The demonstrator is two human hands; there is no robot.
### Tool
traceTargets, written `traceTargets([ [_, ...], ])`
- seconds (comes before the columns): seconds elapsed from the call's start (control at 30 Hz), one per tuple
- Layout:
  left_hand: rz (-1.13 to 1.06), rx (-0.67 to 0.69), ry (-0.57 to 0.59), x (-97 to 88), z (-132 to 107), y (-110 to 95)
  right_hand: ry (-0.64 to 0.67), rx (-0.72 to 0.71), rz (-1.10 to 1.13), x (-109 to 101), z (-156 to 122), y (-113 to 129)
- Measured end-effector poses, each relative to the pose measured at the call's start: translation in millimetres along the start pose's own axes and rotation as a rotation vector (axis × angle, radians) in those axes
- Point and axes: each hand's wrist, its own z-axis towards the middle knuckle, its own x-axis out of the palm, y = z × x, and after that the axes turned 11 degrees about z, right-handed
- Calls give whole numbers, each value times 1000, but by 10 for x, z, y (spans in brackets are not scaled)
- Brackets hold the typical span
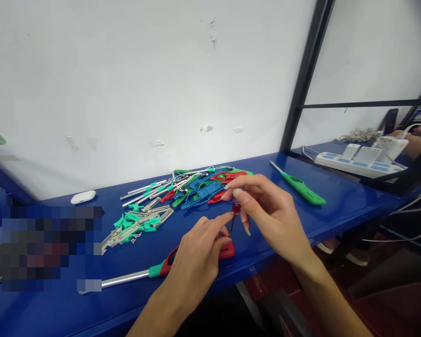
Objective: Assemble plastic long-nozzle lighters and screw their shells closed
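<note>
A red long-neck lighter with a silver tube lies along the front of the blue table. My left hand is closed over its handle and covers much of it. In my right hand is a small screwdriver with a dark red handle, gripped between thumb and fingers. Its thin shaft points down at the handle's end, beside my left fingertips. Whether the tip sits in a screw is too small to tell. Beyond my hands lies a pile of blue, red and green lighter shells.
Silver tubes and metal parts with green pieces lie to the left. A green lighter rests at the right. Further left is a white earbud case. Behind the black frame post stands a power strip with cables.
</note>
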Motion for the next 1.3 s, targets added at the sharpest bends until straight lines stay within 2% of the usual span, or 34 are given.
traceTargets([
  [0.27,23,-1,22,3,-18,-4,-4,17,-17,-13,-14,4],
  [0.43,50,-11,39,-27,-2,-42,68,23,-64,-31,-58,4],
  [0.53,59,-11,42,-62,-10,-80,73,-24,-132,-43,-84,-14],
  [0.73,50,3,35,-49,-13,-72,-21,-150,-257,-9,-96,-109],
  [0.83,67,5,31,-31,7,-37,40,-154,-245,9,-87,-126],
  [1.0,64,20,40,-34,7,-16,167,-157,-72,25,-34,-128],
  [1.2,38,-2,25,-34,8,-32,8,-245,-194,64,14,-150],
  [1.3,31,2,19,-25,33,-21,109,-210,-218,54,8,-128],
])
